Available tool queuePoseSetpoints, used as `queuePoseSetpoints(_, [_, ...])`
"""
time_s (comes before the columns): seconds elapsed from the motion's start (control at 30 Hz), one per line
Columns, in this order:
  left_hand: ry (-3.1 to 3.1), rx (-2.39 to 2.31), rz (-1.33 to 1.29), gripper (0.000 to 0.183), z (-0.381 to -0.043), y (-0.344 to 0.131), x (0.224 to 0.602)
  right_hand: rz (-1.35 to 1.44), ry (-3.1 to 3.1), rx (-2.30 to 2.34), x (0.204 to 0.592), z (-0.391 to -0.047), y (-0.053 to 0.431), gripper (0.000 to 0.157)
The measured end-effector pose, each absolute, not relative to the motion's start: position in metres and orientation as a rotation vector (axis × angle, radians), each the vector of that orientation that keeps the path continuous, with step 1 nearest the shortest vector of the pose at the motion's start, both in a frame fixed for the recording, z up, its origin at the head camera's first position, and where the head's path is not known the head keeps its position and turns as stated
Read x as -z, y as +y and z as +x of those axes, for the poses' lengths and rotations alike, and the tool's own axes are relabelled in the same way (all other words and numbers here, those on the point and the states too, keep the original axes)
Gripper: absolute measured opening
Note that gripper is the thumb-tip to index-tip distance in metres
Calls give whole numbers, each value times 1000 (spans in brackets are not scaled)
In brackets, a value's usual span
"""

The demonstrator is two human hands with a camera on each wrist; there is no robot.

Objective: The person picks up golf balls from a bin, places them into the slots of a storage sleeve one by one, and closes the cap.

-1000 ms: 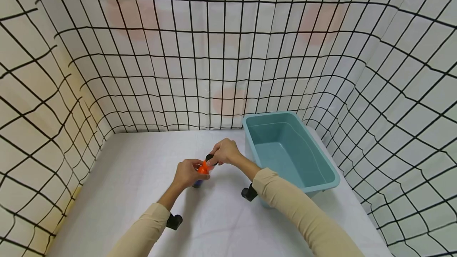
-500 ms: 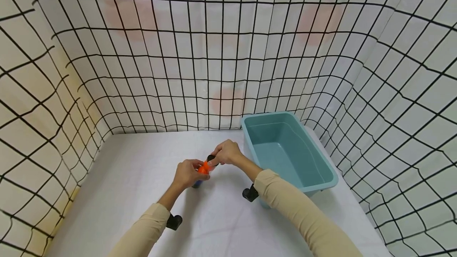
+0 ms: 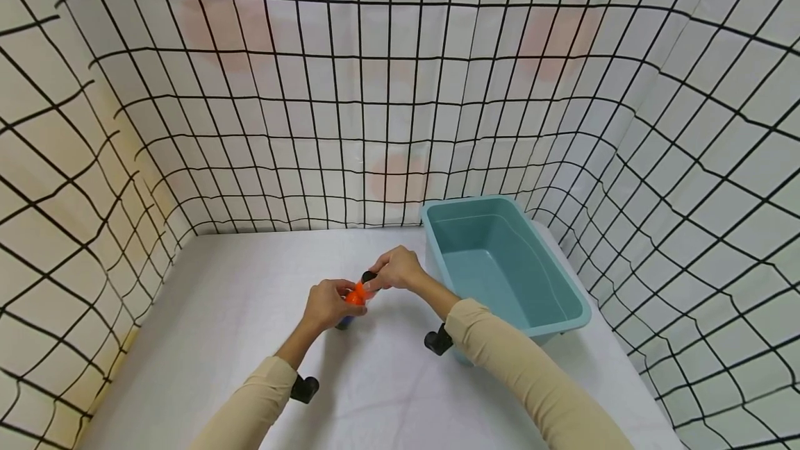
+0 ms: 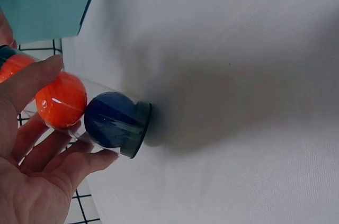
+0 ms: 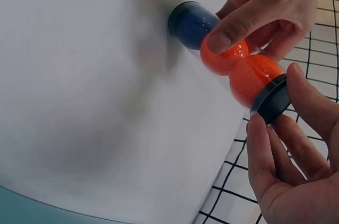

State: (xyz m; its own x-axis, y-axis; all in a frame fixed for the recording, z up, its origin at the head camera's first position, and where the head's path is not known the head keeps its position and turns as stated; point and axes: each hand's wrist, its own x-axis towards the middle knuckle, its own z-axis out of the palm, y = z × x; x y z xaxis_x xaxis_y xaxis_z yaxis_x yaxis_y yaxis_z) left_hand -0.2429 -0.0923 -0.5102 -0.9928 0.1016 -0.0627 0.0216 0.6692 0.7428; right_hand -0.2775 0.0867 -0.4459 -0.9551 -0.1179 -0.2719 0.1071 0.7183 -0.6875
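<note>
A clear tube of balls (image 5: pixel 226 57) is held slanted over the white cloth, with black caps at both ends. Inside lie two orange balls (image 4: pixel 61 100) and one dark blue ball (image 4: pixel 110 119), the blue one at the lower end. My left hand (image 3: pixel 328 305) grips the tube around its middle, thumb across the orange balls. With fingers and thumb my right hand (image 3: pixel 396 269) pinches the black cap (image 5: pixel 271 99) at the upper end. That cap sits on the tube's end, beside an orange ball. The lower cap (image 4: pixel 138 130) is close over the cloth.
A teal plastic tub (image 3: pixel 437 242) stands at the right, just beyond my right forearm. White cloth (image 3: pixel 250 276) covers the table. Black netting (image 3: pixel 394 99) in front of white sheets closes off the back and both sides.
The head view has shifted very slightly. Both hands keep their hold on the tube and its upper cap, with hardly any visible movement.
</note>
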Motion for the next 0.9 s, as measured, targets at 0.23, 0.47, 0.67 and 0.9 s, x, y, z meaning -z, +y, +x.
queuePoseSetpoints(0.23, [2768, -1248, 89, 44, -243, -94, 510, -26, 2644, 1053, 445, -276, 83, 31])
queuePoseSetpoints(0.47, [2761, -1267, 79, 44, -243, -94, 508, -33, 2667, 1041, 445, -277, 81, 30])
queuePoseSetpoints(0.67, [2763, -1269, 75, 46, -242, -96, 509, -68, 2632, 1094, 446, -279, 81, 30])
queuePoseSetpoints(0.9, [2770, -1264, 93, 44, -241, -97, 512, -121, 2589, 1073, 444, -281, 83, 32])
